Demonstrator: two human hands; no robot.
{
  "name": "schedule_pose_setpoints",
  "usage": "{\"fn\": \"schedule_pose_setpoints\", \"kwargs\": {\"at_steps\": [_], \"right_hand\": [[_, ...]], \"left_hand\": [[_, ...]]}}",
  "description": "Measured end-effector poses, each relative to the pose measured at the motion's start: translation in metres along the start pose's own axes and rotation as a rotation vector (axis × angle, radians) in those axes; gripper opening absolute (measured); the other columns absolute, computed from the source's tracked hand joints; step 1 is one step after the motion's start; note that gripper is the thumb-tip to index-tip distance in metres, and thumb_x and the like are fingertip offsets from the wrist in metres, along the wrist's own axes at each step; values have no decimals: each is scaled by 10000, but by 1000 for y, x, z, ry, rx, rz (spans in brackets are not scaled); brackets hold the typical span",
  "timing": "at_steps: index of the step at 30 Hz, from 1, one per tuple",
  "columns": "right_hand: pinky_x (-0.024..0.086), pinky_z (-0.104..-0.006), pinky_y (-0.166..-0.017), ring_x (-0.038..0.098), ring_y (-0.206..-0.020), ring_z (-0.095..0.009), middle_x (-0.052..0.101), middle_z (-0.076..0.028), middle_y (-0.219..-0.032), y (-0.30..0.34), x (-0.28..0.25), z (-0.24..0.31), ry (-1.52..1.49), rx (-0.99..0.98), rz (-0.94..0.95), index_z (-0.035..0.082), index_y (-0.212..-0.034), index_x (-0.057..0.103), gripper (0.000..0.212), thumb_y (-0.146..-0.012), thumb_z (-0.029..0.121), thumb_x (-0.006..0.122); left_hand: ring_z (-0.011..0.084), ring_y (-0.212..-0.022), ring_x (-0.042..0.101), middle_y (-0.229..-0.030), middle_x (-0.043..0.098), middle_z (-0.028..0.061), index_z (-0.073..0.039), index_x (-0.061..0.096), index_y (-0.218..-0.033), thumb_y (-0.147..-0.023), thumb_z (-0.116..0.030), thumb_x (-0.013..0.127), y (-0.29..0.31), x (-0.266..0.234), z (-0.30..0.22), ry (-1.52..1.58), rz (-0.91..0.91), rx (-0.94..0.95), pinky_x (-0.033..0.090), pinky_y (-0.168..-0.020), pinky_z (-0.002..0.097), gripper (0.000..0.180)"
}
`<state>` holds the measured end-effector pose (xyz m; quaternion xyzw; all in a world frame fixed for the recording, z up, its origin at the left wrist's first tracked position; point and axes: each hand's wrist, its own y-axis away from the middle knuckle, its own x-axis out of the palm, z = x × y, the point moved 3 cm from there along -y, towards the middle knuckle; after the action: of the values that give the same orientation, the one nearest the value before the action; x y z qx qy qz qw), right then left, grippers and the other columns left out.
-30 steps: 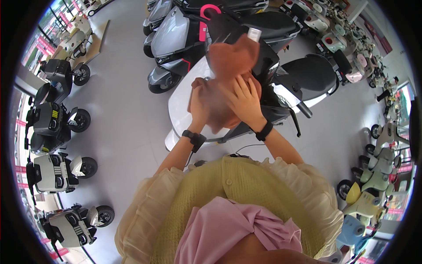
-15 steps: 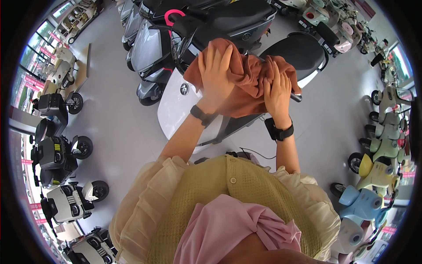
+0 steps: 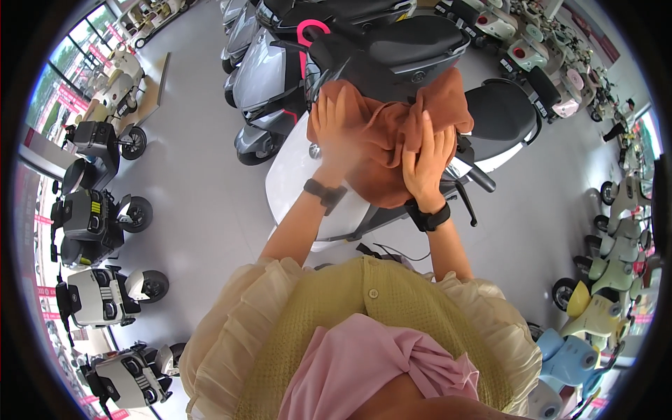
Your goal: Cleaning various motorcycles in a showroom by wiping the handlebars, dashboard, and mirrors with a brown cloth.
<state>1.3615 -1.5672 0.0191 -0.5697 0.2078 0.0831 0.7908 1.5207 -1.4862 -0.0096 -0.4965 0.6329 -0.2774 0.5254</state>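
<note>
Rust-brown cloth (image 3: 392, 133) bunched over the front of a white scooter (image 3: 301, 175), pressed down between both hands: left hand (image 3: 334, 133) flat with fingers spread on its left edge, right hand (image 3: 423, 164) flat on its near right part, neither closed around it. Hands a little apart, cloth spreading beyond them toward the black seat (image 3: 504, 115) on the far right. Compared with half a second ago, cloth more heaped up, left hand lower on it.
</note>
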Motion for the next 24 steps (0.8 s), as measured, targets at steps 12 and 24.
{"fn": "schedule_pose_setpoints", "kwargs": {"at_steps": [12,24], "right_hand": [[261,-605,-1024,390,-1233,-391,456,-200,-1279,-63,51,56,346,-243,117,195,-1316,509,527,-805,264,616],[258,-608,-1024,386,-1239,-372,456,-202,-1277,-80,73,75,457,-230,208,197,-1346,471,544,-825,297,594]], "left_hand": [[371,-1062,477,-1172,546,108,-130,512,-1244,-686,-49,662,-61,5,105,275,134,-140,416,-912,438,584],[260,-1173,519,-1306,509,168,-54,438,-1348,-815,-26,510,-163,70,227,622,546,-735,415,-986,351,538]]}}
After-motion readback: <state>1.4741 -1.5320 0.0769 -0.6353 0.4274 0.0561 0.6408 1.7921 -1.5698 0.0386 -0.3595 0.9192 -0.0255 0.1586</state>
